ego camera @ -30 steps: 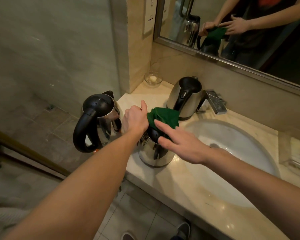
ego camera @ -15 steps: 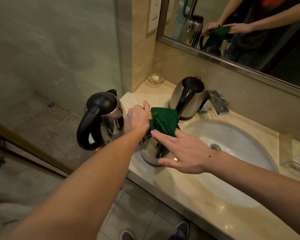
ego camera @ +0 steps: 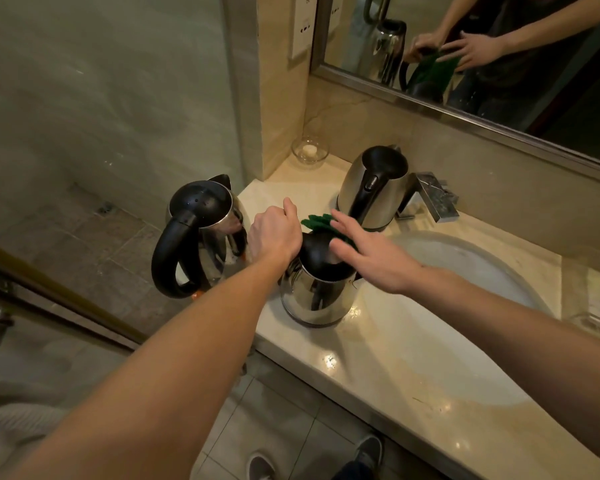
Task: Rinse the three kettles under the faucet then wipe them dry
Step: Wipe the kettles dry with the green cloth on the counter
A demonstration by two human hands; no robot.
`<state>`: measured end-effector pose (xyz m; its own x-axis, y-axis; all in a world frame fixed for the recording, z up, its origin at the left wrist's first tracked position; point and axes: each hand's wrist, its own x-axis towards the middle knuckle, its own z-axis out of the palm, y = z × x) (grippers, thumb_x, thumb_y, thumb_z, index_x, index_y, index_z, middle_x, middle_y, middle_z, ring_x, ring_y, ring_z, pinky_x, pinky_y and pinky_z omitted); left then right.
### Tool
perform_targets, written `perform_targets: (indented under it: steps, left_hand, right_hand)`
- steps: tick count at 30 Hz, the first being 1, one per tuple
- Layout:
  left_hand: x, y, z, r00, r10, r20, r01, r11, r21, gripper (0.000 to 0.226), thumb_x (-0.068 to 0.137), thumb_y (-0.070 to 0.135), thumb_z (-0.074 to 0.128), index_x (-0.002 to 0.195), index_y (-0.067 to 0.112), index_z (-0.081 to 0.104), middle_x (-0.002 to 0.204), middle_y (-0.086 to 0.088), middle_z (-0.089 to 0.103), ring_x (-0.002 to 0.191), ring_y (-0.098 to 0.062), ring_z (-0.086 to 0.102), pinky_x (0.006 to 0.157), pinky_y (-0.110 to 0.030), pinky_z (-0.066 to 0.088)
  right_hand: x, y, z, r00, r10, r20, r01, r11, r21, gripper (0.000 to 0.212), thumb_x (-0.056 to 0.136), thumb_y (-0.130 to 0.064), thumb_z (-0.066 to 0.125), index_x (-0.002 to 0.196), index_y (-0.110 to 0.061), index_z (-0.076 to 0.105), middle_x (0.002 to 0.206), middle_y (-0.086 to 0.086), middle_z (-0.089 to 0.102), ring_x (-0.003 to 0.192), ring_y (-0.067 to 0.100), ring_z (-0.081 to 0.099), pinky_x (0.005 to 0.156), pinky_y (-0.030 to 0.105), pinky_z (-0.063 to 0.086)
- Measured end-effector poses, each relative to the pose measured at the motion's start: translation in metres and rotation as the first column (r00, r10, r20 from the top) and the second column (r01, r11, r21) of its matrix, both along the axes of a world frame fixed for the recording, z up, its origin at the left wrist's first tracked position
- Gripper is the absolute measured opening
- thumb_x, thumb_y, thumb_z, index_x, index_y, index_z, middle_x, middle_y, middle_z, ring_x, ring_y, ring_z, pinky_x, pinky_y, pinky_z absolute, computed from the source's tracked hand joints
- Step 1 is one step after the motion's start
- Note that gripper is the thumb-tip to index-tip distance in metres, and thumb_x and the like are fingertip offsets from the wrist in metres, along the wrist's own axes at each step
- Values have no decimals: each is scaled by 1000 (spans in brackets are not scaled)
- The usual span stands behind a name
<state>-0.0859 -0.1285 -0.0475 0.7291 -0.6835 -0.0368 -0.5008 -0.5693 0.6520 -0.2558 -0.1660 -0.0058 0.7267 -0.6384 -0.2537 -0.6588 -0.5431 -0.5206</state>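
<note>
Three steel kettles with black lids and handles stand on the marble counter (ego camera: 378,368). The left kettle (ego camera: 201,233) sits at the counter's left end. Beside the faucet (ego camera: 433,199) stands the back kettle (ego camera: 374,188). The middle kettle (ego camera: 314,296) is near the front edge. My left hand (ego camera: 274,233) is a closed fist at this kettle's top left, and whatever it grips is hidden under the fist. My right hand (ego camera: 367,254) lies flat with fingers spread over the lid, pressing a green cloth (ego camera: 321,225) against the kettle's far side.
The oval sink basin (ego camera: 482,271) lies right of the kettles. A small glass dish (ego camera: 310,150) sits in the back corner, a glass tray (ego camera: 592,306) at the far right. A mirror (ego camera: 499,46) hangs above. A glass partition and tiled floor drop off to the left.
My right hand has slid the green cloth from the near top of the middle kettle over to its far side. My left fist has stayed at the kettle's top.
</note>
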Motion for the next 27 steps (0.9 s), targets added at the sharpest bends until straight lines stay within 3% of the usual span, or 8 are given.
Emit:
perform_targets:
  steps: [2,4,9,12,14,20,27]
  left_hand:
    - [-1,-1,-1,1000,3,4,-3,1000,10,59,101,43,23,95,4,66,92,-16,61,78,-23,42,70,-34,31]
    - [-2,0,-1,1000,9,7,-9,1000,8,58,101,42,23,90,5,65,82,-11,55,76,-24,44,69,-35,32]
    - [-2,0,0,1000,18,4,-18,1000,10,55,102,42,23,83,8,61,74,-6,50,74,-23,47,68,-35,33]
    - [-2,0,0,1000,25,7,-25,1000,12,53,102,41,22,81,9,59,71,-5,48,74,-23,47,68,-35,33]
    - [-3,0,0,1000,25,5,-25,1000,18,52,102,41,22,78,10,57,67,-3,46,73,-23,47,67,-35,33]
    - [-3,0,1,998,60,-24,-60,998,19,59,101,43,21,93,3,65,87,-13,59,78,-26,47,71,-36,34]
    - [-5,9,4,980,191,-54,-192,981,-17,60,101,43,23,97,0,66,100,-20,66,90,-33,58,78,-40,42]
  right_hand:
    - [0,-11,-5,967,-233,104,203,949,243,65,97,-64,28,153,-34,19,153,-6,39,141,19,33,116,37,23]
    - [-2,-17,-9,886,-434,162,324,831,452,65,98,-63,24,152,-27,27,150,-3,44,142,18,32,113,34,19]
    - [-16,-17,-30,704,-701,113,425,544,723,61,98,-63,23,144,-27,40,143,7,52,136,31,43,115,50,28]
    - [-24,-13,-37,609,-787,99,420,426,801,60,97,-63,25,142,-27,42,146,11,48,136,34,41,105,46,33]
    - [-27,-9,-41,565,-821,83,417,371,830,60,97,-63,26,142,-26,42,148,13,45,138,36,39,106,47,33]
    - [-30,19,-45,392,-920,-5,334,137,933,69,97,-61,32,153,-21,25,154,17,34,139,38,37,111,52,31]
    - [-13,54,-43,254,-967,-23,295,55,954,65,97,-54,42,149,-16,34,148,14,43,134,31,43,109,47,35]
